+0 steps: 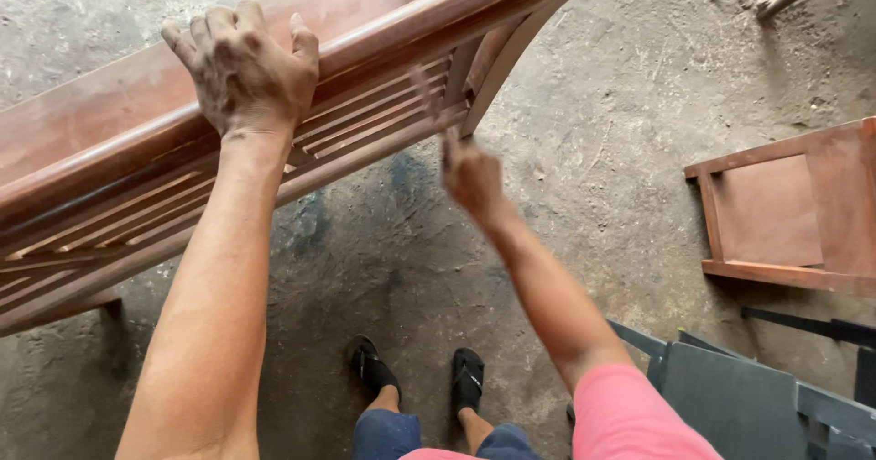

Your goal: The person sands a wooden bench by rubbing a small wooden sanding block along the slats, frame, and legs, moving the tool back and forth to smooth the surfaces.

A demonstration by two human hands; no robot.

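- Steadying looks to be the step in hand: the slatted wooden bench point(274, 122), reddish-brown and by far the biggest thing here, lies tilted across the upper left, and the left hand point(245, 72) sits on its top rail with the fingers point(214, 36) curled over the far edge, gripping the wood.
- Judging from that hold, any next move calls for the left fingers to keep the rail firm while the other hand finds a slat or the curved leg just beyond it; the bench looks heavy and long, so a one-handed grip could let it swing.
- The concrete floor point(584, 150), dusty and stained, lies well below both sets of fingers.
- A flat wooden panel with a raised frame point(785, 214) lies on the floor well to the right of the right fingers, cut off by the picture's edge.
- A dark grey metal piece point(739, 396) lies near the pink sleeve; its shape is hard to make out.
- The right hand point(470, 177) is raised just under the slats, blurred by motion; I cannot tell whether its fingers are open, closed or holding something thin.
- Two black sandals point(420, 369) stand on the floor below the bench.
- The bench's left end and far side are out of view.
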